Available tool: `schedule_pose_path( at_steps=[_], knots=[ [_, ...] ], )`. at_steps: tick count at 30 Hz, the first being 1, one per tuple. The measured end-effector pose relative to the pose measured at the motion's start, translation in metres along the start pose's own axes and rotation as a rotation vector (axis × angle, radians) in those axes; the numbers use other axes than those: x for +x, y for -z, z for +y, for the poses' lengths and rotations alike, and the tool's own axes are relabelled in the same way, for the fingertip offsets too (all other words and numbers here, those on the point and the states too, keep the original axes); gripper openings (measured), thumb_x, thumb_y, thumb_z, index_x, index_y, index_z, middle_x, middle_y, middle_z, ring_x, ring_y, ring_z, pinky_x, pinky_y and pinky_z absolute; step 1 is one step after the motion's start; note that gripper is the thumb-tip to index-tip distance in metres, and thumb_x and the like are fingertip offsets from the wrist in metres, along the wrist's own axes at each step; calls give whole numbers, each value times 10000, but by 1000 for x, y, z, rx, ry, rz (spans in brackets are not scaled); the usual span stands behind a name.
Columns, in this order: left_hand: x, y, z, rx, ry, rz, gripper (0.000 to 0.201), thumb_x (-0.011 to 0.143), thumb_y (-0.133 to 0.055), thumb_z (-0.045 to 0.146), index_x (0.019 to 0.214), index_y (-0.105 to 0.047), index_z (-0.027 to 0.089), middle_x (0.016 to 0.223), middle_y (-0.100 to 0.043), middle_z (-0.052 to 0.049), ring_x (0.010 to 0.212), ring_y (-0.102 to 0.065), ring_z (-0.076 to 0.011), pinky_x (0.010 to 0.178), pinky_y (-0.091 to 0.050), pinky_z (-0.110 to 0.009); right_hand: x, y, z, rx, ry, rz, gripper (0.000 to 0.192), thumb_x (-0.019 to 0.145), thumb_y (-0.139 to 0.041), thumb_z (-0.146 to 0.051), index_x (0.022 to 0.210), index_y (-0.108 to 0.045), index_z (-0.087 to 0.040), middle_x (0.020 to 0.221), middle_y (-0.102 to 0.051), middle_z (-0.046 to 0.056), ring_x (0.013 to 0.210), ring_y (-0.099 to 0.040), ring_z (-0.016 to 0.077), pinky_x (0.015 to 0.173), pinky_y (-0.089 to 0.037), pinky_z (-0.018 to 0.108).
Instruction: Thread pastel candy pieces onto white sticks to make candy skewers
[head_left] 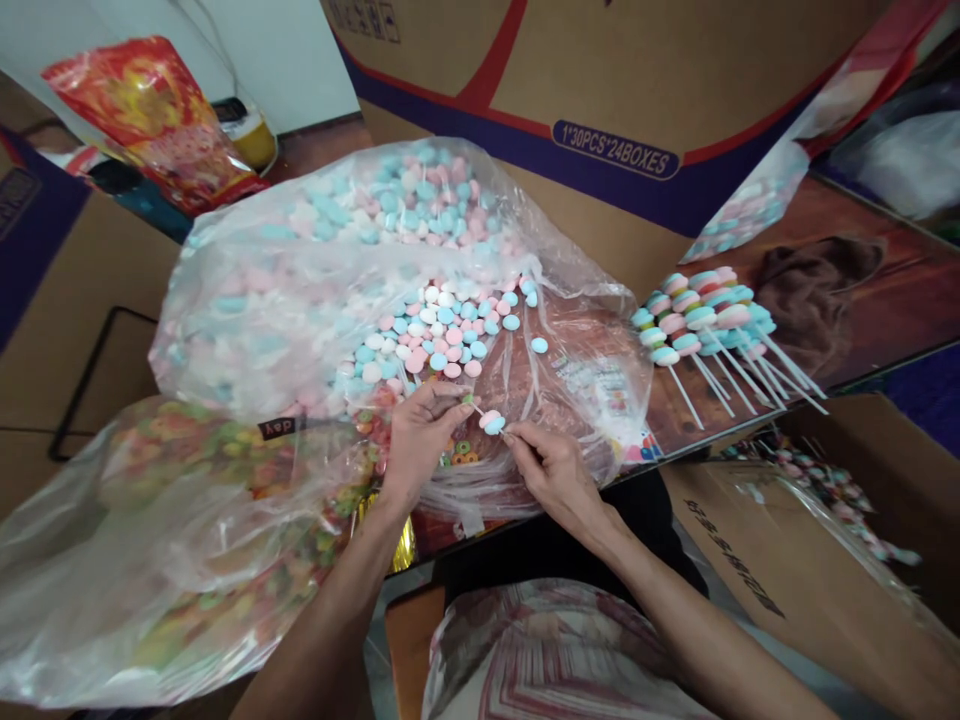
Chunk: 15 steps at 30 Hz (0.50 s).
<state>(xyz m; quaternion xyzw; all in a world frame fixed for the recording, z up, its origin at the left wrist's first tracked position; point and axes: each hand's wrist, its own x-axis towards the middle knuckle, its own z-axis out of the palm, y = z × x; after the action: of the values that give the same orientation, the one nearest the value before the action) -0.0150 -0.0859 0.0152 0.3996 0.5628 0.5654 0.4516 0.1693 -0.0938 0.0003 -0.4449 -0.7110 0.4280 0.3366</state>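
Observation:
My left hand (424,432) pinches a small green gummy ring (469,399) at the tip of a thin white stick. Pink and blue candies (492,422) are threaded on that stick, between my two hands. My right hand (551,465) closes its fingertips on the stick just below the blue candy. Behind my hands, loose pink, white and blue candies (450,335) spill from a large clear plastic bag (247,260). A few coloured gummy rings (463,453) lie between my wrists. Another clear bag (172,520), at the left, holds many gummy rings.
Finished candy skewers (705,315) lie piled at the right near a brown cloth (817,290). A cardboard box (765,540) with more skewers stands below the table edge. Large cartons (525,90) rise behind. A red snack bag (157,120) stands at the back left.

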Motion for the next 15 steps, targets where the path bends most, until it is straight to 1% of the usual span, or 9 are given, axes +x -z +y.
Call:
schedule_pose_path(
  at_steps=[3,5,6,8,9,11,13,15],
  knots=[
    [-6,-6,-2,64,-50,29,266,751,-794,337,951,-711,184,939,-765,-41,900,-710,-177,858,-553,-317,0,-1,0,-27,-3,16,236,986,-477,-247,793,-596,-181,611,-447,-50,551,-398,99,586,-314,243],
    [-8,-10,-4,86,-64,57,258,804,-744,338,1011,-702,189,989,-753,-44,927,-693,-164,869,-536,-301,0,-1,0,-23,5,31,237,984,-477,-235,768,-561,-187,610,-431,-52,554,-399,98,588,-311,242],
    [-9,-12,-5,75,-58,75,271,810,-738,338,1031,-684,192,971,-747,-38,903,-687,-154,847,-532,-288,0,-1,0,-19,11,36,238,984,-478,-230,760,-549,-189,615,-433,-51,560,-405,99,593,-313,242],
    [-10,-16,-7,13,-16,94,334,781,-766,335,1049,-618,201,863,-726,-5,805,-669,-130,774,-520,-258,-1,-2,0,-5,21,46,240,985,-482,-229,753,-536,-191,622,-440,-49,567,-415,100,599,-316,244],
    [-11,-18,-8,-22,21,84,378,760,-785,334,1050,-578,207,808,-710,14,762,-656,-120,742,-509,-242,-1,-2,1,4,20,54,240,987,-483,-233,756,-535,-192,620,-439,-49,564,-413,101,596,-314,245],
    [-13,-21,-7,-53,110,19,441,732,-809,342,1040,-522,209,740,-679,38,713,-633,-107,697,-486,-218,-1,-2,1,30,6,72,240,992,-481,-244,764,-539,-194,606,-427,-53,549,-400,102,582,-308,249],
    [-13,-22,-4,-43,181,-66,462,728,-811,368,1037,-507,206,748,-674,35,709,-625,-106,675,-474,-209,-2,-2,2,48,-7,84,250,997,-480,-257,763,-540,-196,595,-418,-55,543,-391,104,573,-304,252],
    [-10,-20,2,3,206,-124,444,759,-778,409,1056,-514,212,787,-678,25,721,-631,-115,667,-482,-216,-3,-2,3,51,-14,100,261,1002,-476,-268,757,-534,-197,597,-420,-52,550,-391,107,571,-305,252]
  ],
)
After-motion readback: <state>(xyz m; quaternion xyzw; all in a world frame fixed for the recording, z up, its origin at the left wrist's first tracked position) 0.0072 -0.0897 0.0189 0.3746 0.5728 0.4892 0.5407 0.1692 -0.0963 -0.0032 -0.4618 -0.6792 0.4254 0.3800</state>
